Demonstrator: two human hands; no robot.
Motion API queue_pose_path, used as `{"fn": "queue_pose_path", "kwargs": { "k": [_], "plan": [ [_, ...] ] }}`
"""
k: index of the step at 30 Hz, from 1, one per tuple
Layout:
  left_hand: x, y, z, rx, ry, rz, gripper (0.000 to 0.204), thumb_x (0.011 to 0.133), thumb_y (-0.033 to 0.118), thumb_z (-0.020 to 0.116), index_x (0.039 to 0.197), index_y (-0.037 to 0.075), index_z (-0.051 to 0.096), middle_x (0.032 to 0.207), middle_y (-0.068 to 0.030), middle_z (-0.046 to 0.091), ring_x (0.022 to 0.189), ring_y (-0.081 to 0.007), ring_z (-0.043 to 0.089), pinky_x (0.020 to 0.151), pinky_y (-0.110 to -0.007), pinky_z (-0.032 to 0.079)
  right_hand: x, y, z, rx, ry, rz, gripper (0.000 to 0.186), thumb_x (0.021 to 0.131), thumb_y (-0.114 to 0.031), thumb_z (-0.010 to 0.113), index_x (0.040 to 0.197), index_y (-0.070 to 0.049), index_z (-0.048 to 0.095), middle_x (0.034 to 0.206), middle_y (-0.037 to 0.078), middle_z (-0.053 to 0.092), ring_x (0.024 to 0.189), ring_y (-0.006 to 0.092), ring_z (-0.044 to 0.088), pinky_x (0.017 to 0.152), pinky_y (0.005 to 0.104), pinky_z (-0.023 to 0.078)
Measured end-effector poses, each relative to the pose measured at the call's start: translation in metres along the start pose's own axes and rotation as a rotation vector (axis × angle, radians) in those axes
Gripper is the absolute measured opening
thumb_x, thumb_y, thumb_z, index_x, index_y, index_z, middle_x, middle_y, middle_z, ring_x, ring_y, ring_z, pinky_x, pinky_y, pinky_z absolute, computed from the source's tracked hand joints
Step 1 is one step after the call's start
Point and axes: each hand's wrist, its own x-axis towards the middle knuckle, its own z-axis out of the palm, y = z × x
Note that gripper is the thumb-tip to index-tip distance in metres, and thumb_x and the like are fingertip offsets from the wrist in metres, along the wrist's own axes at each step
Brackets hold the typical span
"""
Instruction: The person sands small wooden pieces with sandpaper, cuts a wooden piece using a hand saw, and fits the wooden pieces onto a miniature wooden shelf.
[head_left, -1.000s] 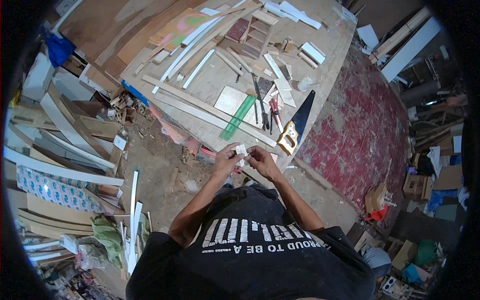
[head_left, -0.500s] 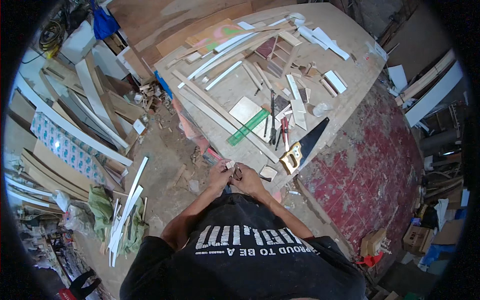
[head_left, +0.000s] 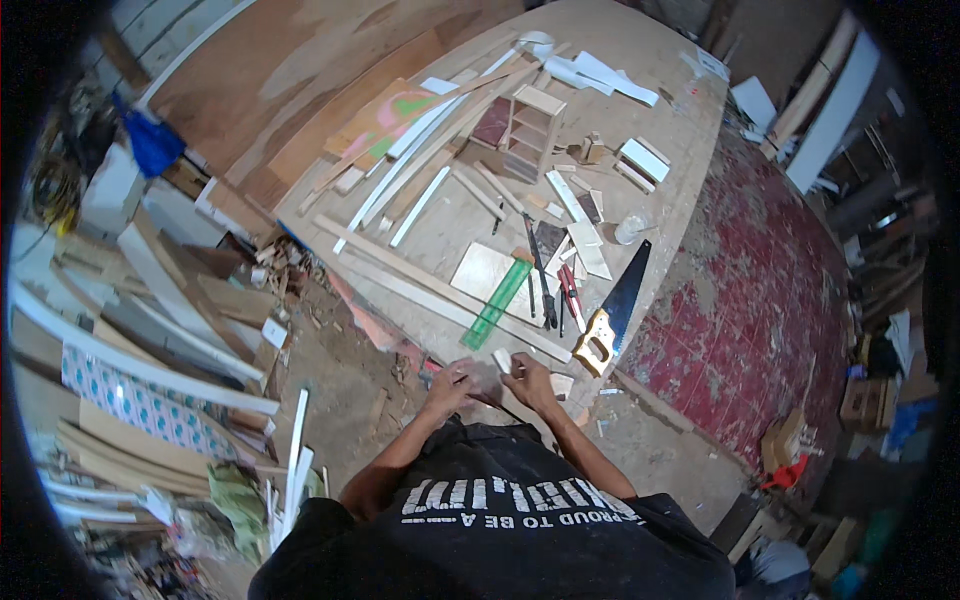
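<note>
Near the table's front edge, my right hand (head_left: 533,384) pinches a small pale wood piece (head_left: 502,358). My left hand (head_left: 452,387) is to its left, apart from it, its fingers smeared by motion. Between the hands is a blurred greyish patch that I cannot make out. A thin dark stick-like thing (head_left: 508,411) shows below the right hand. Ahead of my hands, a green ruler (head_left: 497,305) rests across a pale square board (head_left: 478,272) and a long wood strip (head_left: 433,274). A handsaw (head_left: 612,318) with a wooden handle sits to the right, beside red-handled pliers (head_left: 571,291).
A small wooden shelf model (head_left: 530,130) stands farther back among long strips (head_left: 419,206) and white offcuts (head_left: 600,75). A clear cup (head_left: 631,229) is near the right edge. Boards (head_left: 150,370) lean at the left; red worn flooring (head_left: 740,300) lies at the right.
My hands were together around the small wood piece and have moved apart. The right hand has shifted right with the piece. The view has turned, swinging the table slightly.
</note>
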Motion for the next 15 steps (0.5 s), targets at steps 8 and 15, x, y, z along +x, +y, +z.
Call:
{"fn": "queue_pose_path", "kwargs": {
  "k": [8,15],
  "plan": [
    [0.094,0.046,-0.127,0.622,-0.1,0.315,0.042,0.092,0.017,0.066,0.132,0.007,0.056,0.101,-0.0076,0.07,0.083,-0.0132,0.066,0.067,-0.028,0.054,0.074,-0.025,0.021,-0.12,0.285,0.15,0.029,0.075,-0.022,0.075,0.088,0.001,0.063,0.074,0.012,0.057,0.071,0.0247,0.057,0.069,0.0372,0.048],
    [0.113,0.144,-0.131,-0.241,-0.333,0.098,0.052,0.092,0.019,0.07,0.14,0.009,0.051,0.094,-0.0033,0.062,0.083,-0.0128,0.063,0.073,-0.03,0.059,0.154,-0.123,0.068,0.046,0.025,0.027,0.04,0.078,-0.016,0.079,0.109,-0.002,0.058,0.086,0.006,0.063,0.081,0.0161,0.06,0.068,0.0324,0.051]
  ]
}}
